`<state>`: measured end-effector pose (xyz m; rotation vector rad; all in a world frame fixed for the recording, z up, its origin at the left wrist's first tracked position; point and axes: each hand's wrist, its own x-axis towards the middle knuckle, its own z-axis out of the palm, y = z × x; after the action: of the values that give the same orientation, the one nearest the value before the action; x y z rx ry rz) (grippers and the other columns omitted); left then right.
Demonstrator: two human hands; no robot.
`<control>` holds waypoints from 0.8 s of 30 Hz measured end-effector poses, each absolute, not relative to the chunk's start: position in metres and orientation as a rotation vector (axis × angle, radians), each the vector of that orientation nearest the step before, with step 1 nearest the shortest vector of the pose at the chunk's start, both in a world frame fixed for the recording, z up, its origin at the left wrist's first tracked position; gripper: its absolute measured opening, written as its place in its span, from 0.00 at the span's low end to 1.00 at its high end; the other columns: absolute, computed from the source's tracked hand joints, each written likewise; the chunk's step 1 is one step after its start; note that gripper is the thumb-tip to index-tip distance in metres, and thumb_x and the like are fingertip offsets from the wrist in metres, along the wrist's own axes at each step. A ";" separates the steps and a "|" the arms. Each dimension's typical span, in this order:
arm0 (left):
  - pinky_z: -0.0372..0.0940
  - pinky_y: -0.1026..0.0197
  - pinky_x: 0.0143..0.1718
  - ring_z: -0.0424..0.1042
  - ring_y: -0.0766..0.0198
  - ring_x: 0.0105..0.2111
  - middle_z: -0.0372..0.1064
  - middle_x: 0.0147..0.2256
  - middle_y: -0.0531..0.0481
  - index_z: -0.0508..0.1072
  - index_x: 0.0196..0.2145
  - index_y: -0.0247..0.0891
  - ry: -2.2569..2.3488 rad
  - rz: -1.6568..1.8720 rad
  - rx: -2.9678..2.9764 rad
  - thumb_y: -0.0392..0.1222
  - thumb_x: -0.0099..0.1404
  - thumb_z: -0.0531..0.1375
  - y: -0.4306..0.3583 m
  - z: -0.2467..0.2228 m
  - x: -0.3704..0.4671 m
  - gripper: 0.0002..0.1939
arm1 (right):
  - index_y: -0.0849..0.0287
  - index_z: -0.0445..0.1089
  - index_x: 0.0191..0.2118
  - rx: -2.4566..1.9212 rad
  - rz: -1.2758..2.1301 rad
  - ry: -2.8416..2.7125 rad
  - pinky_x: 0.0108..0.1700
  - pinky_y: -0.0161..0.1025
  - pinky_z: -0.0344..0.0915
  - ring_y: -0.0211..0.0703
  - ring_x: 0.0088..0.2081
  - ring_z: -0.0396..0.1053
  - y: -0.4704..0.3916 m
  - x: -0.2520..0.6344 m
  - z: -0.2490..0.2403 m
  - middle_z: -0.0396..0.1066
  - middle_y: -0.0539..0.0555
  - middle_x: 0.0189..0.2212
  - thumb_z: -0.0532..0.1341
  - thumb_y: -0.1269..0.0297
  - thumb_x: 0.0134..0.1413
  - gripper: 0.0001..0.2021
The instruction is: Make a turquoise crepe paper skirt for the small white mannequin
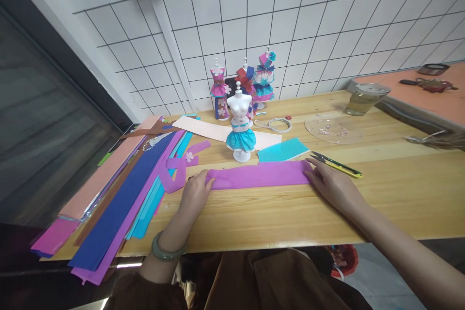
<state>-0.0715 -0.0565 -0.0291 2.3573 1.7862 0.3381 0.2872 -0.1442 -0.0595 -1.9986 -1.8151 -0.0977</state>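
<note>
White tiled wall [232, 7] at the back; wooden tabletop [254, 223] before it. From where I stand, the purple strip [257, 176] lies across the tabletop, on the person's side of 1 small white mannequin [240, 105] in a blue skirt [241, 140]. Left hand [196, 191] grips 1 end, right hand [329, 181] the other. Yellow snips [350, 171] lie just beside the right hand. Step in hand, my reading: straightening the strip flat. Next move seems to call for even, gentle tension at the 2 ends, lest it crease.
</note>
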 end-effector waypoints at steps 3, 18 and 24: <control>0.62 0.57 0.42 0.71 0.53 0.43 0.73 0.40 0.40 0.67 0.48 0.34 1.822 0.283 2.382 0.45 0.65 0.52 -0.057 -0.030 -0.070 0.16 | 0.61 0.64 0.52 -2.018 -0.128 -1.837 0.35 0.43 0.68 0.51 0.35 0.74 -0.144 0.286 -0.060 0.76 0.57 0.34 0.47 0.53 0.61 0.22; 0.64 0.58 0.38 0.73 0.53 0.40 0.73 0.39 0.40 0.57 0.58 0.33 1.879 0.371 2.395 0.47 0.64 0.54 -0.060 -0.034 -0.073 0.28 | 0.61 0.65 0.51 -2.047 -0.265 -1.920 0.40 0.45 0.70 0.52 0.40 0.74 -0.145 0.283 -0.059 0.75 0.60 0.40 0.45 0.56 0.63 0.21; 0.63 0.60 0.37 0.72 0.56 0.36 0.73 0.35 0.42 0.59 0.57 0.33 1.833 0.456 2.343 0.46 0.64 0.54 -0.057 -0.036 -0.078 0.26 | 0.62 0.63 0.55 -2.016 -0.275 -1.936 0.41 0.47 0.69 0.53 0.41 0.73 -0.144 0.288 -0.065 0.75 0.62 0.42 0.45 0.56 0.63 0.22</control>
<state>-0.0776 -0.0569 -0.0361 2.3431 1.8332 0.4561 0.2878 -0.1442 -0.0651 -2.0155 -1.9356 -0.2748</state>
